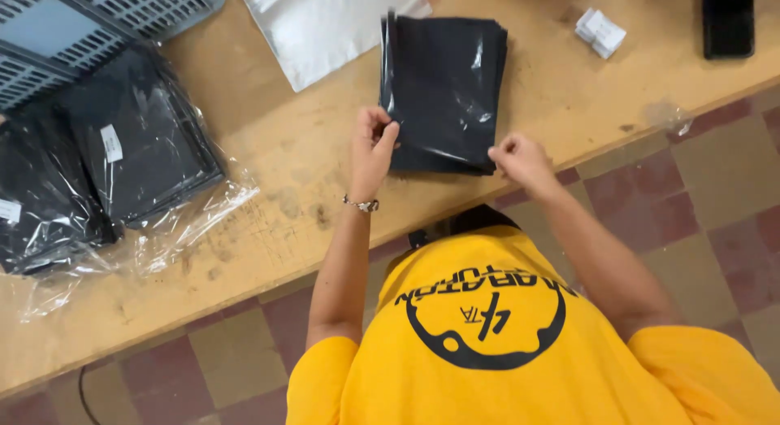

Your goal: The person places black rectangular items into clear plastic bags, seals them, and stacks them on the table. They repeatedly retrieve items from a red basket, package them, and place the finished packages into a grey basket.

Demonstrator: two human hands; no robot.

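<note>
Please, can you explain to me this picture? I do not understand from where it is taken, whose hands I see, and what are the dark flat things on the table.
There is no machine here. The one picture comes from a camera worn on a person's head, looking down, so you see the person's own yellow shirt and two bare hands.

The left hand and the right hand both touch the near edge of a black garment folded in a shiny clear bag. The fingers pinch at the plastic, though the exact grip is hard to see.

It lies on a worn wooden table. To the left are more bagged black garments with loose clear plastic around them, and a grey plastic basket in the corner. Behind is a pale grey bag, then small white tags and a black flat object at the far right.
</note>
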